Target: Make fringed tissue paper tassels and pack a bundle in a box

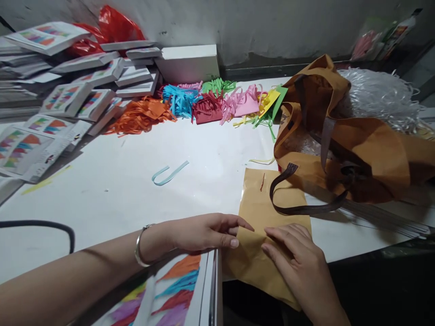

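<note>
A brown kraft paper envelope [249, 260] lies between my hands at the front edge of the table, its lower end hanging past the edge. My left hand [207, 231], with a silver bangle at the wrist, grips its upper left corner, thumb in front and index finger behind the edge. My right hand [302, 260] pinches the upper edge further right between thumb and fingers. Behind, more kraft paper [253, 194] lies flat with a thin reddish strand on it; whether it is a separate envelope I cannot tell. Under my left forearm stands a printed white box [180, 290] showing colourful tassels.
To the right sits a brown bag [367, 154] with a dark strap [306, 210] over the kraft paper. Bundles of coloured paper tassels [207, 106] line the back. White boxes [64, 97] are piled left. A pale blue strip [166, 179] lies mid-table.
</note>
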Demonstrator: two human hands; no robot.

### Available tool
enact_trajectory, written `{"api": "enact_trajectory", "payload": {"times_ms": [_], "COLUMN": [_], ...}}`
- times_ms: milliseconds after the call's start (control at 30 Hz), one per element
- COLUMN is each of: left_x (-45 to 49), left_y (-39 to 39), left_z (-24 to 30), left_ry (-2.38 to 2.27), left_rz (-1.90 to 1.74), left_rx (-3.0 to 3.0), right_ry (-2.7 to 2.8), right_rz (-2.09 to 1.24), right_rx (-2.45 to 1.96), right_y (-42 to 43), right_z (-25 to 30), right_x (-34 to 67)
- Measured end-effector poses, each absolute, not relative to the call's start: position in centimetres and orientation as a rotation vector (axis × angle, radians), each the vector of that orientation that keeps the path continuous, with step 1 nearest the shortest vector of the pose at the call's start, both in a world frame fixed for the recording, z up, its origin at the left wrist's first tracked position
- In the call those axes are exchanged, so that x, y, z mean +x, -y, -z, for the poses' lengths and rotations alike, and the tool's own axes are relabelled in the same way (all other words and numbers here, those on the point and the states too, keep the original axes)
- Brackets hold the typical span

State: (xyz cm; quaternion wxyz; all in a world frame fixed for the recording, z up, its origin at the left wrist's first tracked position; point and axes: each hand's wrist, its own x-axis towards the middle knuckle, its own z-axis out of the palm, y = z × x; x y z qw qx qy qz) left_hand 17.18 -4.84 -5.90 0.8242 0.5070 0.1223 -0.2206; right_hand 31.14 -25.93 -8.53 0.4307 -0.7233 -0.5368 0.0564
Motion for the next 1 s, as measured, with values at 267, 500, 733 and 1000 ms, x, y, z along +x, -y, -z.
{"api": "enact_trajectory", "payload": {"times_ms": [267, 500, 733, 1000], "left_x": [17.2, 17.3, 17.4, 17.3], "left_y": [4.9, 5.0, 5.0, 5.0], "left_z": [6.2, 6.2, 6.1, 6.4], "left_ry": [-0.342, -0.32, -0.303, -0.311], "left_rz": [0.413, 0.397, 0.395, 0.368], "left_rx": [1.179, 1.163, 1.202, 1.22], "right_ry": [1.363, 1.359, 1.331, 1.421], "right_rz": [-0.147, -0.108, -0.015, 0.259], "right_rx": [-1.779, -1.767, -1.771, -1.759], "right_y": [25.2, 25.0, 25.0, 25.0], "right_z": [8.3, 8.5, 8.7, 8.9], "right_x": [30.8, 30.5, 30.0, 29.3]}}
